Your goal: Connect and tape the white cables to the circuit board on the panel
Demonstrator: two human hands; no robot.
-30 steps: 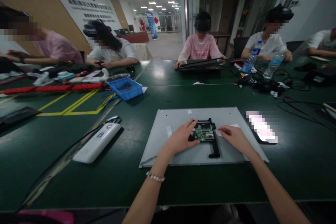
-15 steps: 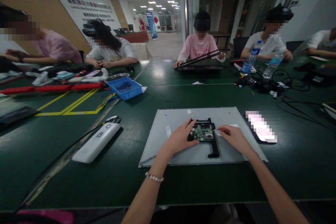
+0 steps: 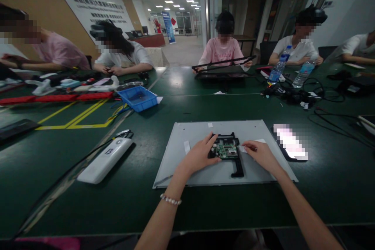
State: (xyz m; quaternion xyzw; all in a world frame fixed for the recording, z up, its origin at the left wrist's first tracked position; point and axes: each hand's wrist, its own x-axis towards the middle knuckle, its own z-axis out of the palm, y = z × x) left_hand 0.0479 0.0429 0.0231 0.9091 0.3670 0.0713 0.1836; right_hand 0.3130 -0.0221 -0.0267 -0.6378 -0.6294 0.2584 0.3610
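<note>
A green circuit board (image 3: 225,150) sits in a black plastic bracket (image 3: 238,167) on a grey metal panel (image 3: 172,138). My left hand (image 3: 199,154) spans the bracket's left side, index finger at its upper edge and thumb at its lower edge, holding it against the panel. At the bracket's right side, my right hand (image 3: 259,154) is closed in a pinch on a small white piece of tape (image 3: 242,149); the fingers partly hide it. Another white tape strip (image 3: 186,147) is stuck to the panel left of the bracket.
A white power bank (image 3: 105,160) with a cable lies to the left, a lit phone (image 3: 290,144) to the right. Farther off are a blue tray (image 3: 139,99), water bottles (image 3: 279,66) and black cables. Across the table, a person holds a black frame (image 3: 224,63).
My hands keep nearly the same hold on the bracket and the tape. Across the table, the person's black frame has tipped to a flatter angle. The view has shifted slightly.
</note>
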